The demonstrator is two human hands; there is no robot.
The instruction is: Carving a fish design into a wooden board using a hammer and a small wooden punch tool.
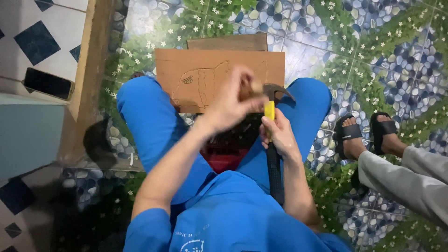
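Board (205, 77) across my knees, smaller board (227, 43) behind it on the floor (382, 46), my hands (233, 105) and hammer (273, 140) over its near edge, phone (48, 83) far left, someone's sandalled feet (368, 135) right.

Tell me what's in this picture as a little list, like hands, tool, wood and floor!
left hand: raised over the board, curled as if gripping something; what it grips cannot be made out
right hand: holds a claw hammer near its head
wood: brown board with a fish outline cut into it, resting across the knees
floor: tiles printed with pebbles and leaves
nearby: another person's feet in black sandals; a dark phone on a ledge
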